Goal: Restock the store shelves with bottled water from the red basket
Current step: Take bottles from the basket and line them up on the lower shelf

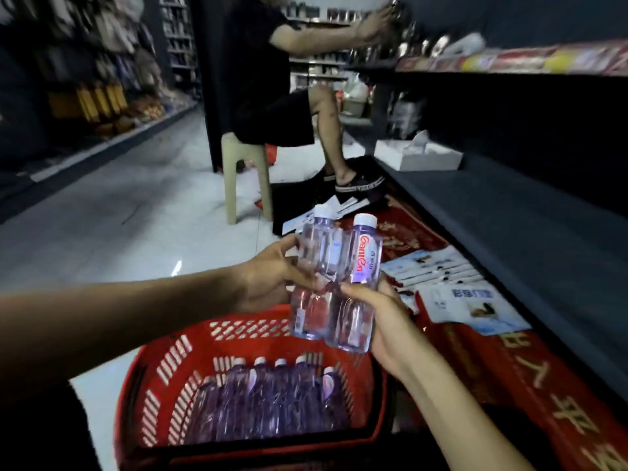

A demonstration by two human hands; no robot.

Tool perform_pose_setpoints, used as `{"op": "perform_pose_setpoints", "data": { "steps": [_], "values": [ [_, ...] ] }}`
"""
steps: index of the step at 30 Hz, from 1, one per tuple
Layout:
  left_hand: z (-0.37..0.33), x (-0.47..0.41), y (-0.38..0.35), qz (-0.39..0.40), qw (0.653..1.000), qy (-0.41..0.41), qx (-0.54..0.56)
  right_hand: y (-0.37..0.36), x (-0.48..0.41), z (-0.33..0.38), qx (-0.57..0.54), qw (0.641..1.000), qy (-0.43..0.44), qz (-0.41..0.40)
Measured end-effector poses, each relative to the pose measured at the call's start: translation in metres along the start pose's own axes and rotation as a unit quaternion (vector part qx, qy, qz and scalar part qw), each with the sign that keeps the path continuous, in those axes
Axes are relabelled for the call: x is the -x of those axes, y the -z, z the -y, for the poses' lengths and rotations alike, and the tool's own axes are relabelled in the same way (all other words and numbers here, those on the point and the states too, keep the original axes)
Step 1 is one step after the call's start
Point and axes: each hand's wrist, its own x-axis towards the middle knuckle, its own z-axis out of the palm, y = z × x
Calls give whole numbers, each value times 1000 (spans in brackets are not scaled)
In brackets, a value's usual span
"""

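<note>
Two clear water bottles with white caps are held upright side by side above the red basket. My left hand grips the left bottle at its middle. My right hand wraps the lower part of the right bottle, which shows a red-lettered label. The two bottles touch each other. Several more capped bottles lie packed in the basket on the floor below. The dark low shelf runs along the right side.
A person sits on a beige plastic stool straight ahead, reaching to the upper shelf. A white tissue box rests on the low shelf. A red mat with leaflets lies by the shelf. Stocked shelves line the aisle's left.
</note>
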Motion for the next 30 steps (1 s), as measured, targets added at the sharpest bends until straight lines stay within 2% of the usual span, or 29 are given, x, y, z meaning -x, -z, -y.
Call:
{"op": "perform_pose_setpoints", "data": {
  "steps": [6,11,14,18,21,26,30],
  "values": [
    [-57,-20,-73,58,994,-66,-59,22,37,77,-27,990,131,-40],
    [-70,-39,-131,90,989,-115,-21,39,76,122,64,961,230,-140],
    [-63,-53,-166,112,986,-121,3,64,93,136,145,923,270,-231],
    [-44,-80,-214,115,986,-124,-10,102,108,140,227,877,271,-327],
    [-27,-103,-247,146,980,-131,-44,129,107,141,256,841,265,-396],
    [1,-149,-285,146,966,-172,-122,171,89,132,250,809,252,-469],
    [25,-185,-301,143,963,-183,-135,202,61,119,248,789,239,-509]
  ]
}}
